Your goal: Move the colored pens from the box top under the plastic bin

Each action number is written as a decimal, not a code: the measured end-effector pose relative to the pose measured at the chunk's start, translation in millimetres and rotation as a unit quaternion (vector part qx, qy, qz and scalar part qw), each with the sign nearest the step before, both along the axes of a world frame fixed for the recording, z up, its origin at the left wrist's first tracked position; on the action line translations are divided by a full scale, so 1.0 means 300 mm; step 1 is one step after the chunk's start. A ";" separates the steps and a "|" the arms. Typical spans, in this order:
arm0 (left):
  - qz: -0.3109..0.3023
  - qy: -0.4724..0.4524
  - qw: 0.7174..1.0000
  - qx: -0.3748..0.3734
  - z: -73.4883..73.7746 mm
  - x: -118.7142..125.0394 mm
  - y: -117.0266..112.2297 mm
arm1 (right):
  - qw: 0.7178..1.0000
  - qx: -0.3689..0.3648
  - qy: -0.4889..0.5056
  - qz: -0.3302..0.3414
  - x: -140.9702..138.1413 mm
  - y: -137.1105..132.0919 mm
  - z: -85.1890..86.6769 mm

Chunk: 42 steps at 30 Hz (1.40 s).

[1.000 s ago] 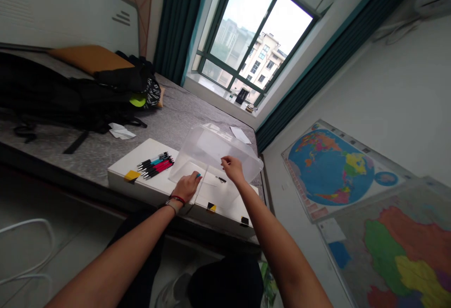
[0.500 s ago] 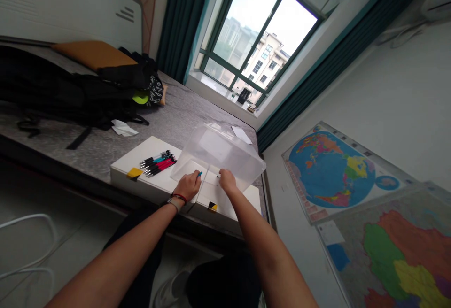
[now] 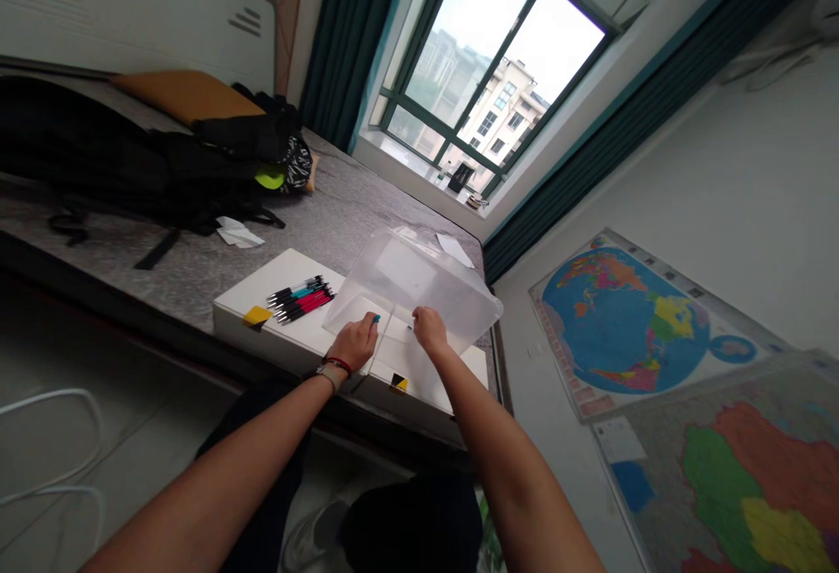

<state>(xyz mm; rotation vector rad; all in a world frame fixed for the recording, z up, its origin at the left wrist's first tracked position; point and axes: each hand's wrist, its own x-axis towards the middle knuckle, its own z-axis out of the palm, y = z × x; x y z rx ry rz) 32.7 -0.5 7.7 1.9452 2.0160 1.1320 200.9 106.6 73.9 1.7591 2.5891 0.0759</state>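
Two bare hands at a clear plastic tub, which sits tilted across a white box on the near edge of a grey mattress. Left hand: fingers curled at a teal-tipped pen, seen through the tub wall; whether they grasp it cannot be told. Right hand: fingers loosely bent just beside a small dark tip; here too, contact cannot be told. Both hands work close together at the tub's near side, at the teal and dark items. To the left on the box lies a bundle of black, teal and red pens, with no hand on it. Yellow tape marks the box's left corner, and a black-and-yellow tag sits on its near part. Beyond: a black backpack far left, a paper scrap behind the tub, a window far, and a world map right.
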 end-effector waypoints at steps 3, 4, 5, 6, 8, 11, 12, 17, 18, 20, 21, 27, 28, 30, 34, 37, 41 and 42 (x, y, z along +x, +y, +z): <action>0.001 -0.004 1.000 0.001 -0.004 0.000 0.000 | 1.000 0.009 0.021 -0.010 -0.026 0.019 0.030; 0.002 -0.004 1.000 0.001 -0.006 0.000 0.001 | 1.000 -0.006 0.013 -0.012 -0.035 0.023 0.036; 0.003 -0.004 1.000 0.001 -0.007 0.001 0.002 | 0.999 -0.030 0.000 -0.014 -0.044 0.026 0.040; 0.004 -0.002 1.000 0.003 -0.008 0.001 0.003 | 0.998 -0.061 -0.013 -0.010 -0.052 0.028 0.041; 0.003 0.001 1.000 0.007 -0.010 0.001 0.005 | 0.992 -0.122 -0.019 0.019 -0.067 0.026 0.037; 0.002 0.004 1.000 0.014 -0.011 0.002 0.005 | 0.979 -0.184 0.002 0.087 -0.084 0.018 0.026; 0.002 0.004 1.000 0.015 -0.011 0.002 0.005 | 0.977 -0.190 -0.003 0.094 -0.086 0.017 0.024; 0.000 0.007 1.000 0.010 -0.008 0.002 0.003 | 0.993 -0.091 -0.079 -0.002 -0.051 0.033 0.054; -0.001 0.006 1.000 0.007 -0.008 0.002 0.003 | 0.993 -0.075 -0.093 -0.014 -0.040 0.038 0.063; -0.002 0.005 1.000 0.003 -0.007 0.002 0.003 | 0.990 -0.064 -0.120 -0.020 -0.023 0.045 0.076; -0.003 0.004 1.000 0.004 -0.007 0.002 0.003 | 0.989 -0.063 -0.130 -0.017 -0.017 0.046 0.077; -0.009 0.002 1.000 0.010 -0.006 0.001 0.002 | 0.991 -0.051 -0.112 0.055 -0.014 0.034 0.029; -0.009 0.003 1.000 0.009 -0.005 0.000 0.002 | 0.991 -0.047 -0.105 0.063 -0.017 0.032 0.022; -0.008 0.006 1.000 0.005 -0.003 0.000 0.002 | 0.992 -0.050 -0.092 0.073 -0.027 0.029 0.014; -0.006 0.011 1.000 0.005 -0.003 0.001 0.002 | 0.976 -0.151 -0.068 0.139 -0.052 0.021 0.014; -0.007 0.009 1.000 0.007 -0.003 0.002 0.002 | 0.963 -0.189 -0.066 0.183 -0.062 0.006 0.006; -0.003 0.004 1.000 0.005 0.000 0.002 0.000 | 0.966 -0.188 -0.064 0.164 -0.063 -0.020 -0.004; -0.003 0.005 1.000 0.004 0.000 0.002 -0.001 | 0.966 -0.190 -0.065 0.163 -0.063 -0.026 0.001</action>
